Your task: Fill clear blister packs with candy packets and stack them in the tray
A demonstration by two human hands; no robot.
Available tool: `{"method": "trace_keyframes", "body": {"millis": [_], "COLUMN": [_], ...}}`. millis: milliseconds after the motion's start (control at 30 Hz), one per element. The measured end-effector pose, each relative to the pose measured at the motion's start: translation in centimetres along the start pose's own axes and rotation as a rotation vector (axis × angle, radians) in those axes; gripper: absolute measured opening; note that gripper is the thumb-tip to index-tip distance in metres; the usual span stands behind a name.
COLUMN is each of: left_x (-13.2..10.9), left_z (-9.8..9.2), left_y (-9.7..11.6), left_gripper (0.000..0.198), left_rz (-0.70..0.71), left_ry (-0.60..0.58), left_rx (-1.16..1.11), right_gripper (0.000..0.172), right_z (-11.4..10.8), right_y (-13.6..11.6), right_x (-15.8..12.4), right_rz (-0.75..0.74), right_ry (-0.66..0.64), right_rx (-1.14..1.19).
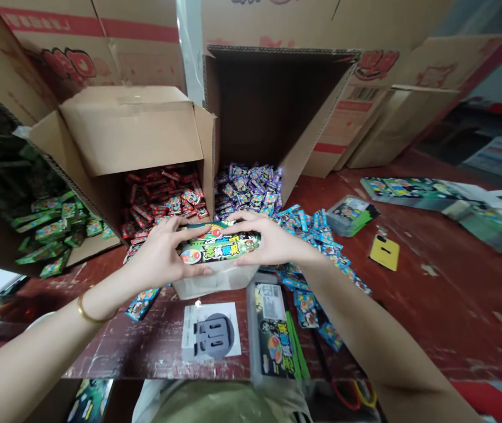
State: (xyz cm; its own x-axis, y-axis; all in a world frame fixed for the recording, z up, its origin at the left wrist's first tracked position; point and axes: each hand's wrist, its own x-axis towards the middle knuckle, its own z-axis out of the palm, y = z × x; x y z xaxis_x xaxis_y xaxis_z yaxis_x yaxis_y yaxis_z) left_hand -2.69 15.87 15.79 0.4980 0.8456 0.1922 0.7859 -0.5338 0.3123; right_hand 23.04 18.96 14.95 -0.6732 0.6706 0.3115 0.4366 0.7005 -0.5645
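Both my hands hold a small printed display box (218,247) above the red table (431,317). My left hand (162,252) grips its left end, fingers curled over the top and thumb underneath. My right hand (263,239) clasps the right end the same way. The box has a green and black printed lid with candy pictures, and a pale grey body showing below. A gold bangle sits on my left wrist. Right below the box lies a white card (211,332) with a grey picture, and beside it a second printed box (273,338) lies flat.
Three open cartons lie on their sides at the back: green packets (52,226) left, red packets (162,197) middle, purple packets (248,188) right. Blue packets (316,235) spill across the table. A yellow card (385,252), flat printed boxes (409,191) and red-handled scissors (351,393) lie around.
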Motion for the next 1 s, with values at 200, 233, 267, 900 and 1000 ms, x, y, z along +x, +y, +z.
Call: {"method": "trace_keyframes", "body": {"millis": [200,233,267,900,1000], "left_x": [1.5,2.0,2.4,3.5,4.7], "left_z": [0.9,1.1,1.3,2.5,3.2], "left_y": [-2.0,-1.6,-1.1,0.8,1.1], "left_gripper": [0.094,0.1,0.104,0.081,0.082], "left_rz": [-0.05,-0.039,-0.017,0.14,0.178], "left_ry": [-0.119,-0.145,-0.171,0.014,-0.025], "left_rx": [0.148,0.193,0.234,0.247,0.272], "right_gripper": [0.054,0.054,0.054,0.026,0.048], "right_z": [1.7,1.8,2.0,0.0,3.0], "right_y": [2.7,2.9,3.0,0.5,1.5], "right_x": [1.6,1.6,1.4,-23.9,-32.2], "right_rz": [-0.014,-0.017,-0.021,0.743,1.163], "right_ry": [-0.049,-0.051,-0.054,1.033,1.241], "right_rx": [0.064,0.062,0.053,-0.138,-0.019]}}
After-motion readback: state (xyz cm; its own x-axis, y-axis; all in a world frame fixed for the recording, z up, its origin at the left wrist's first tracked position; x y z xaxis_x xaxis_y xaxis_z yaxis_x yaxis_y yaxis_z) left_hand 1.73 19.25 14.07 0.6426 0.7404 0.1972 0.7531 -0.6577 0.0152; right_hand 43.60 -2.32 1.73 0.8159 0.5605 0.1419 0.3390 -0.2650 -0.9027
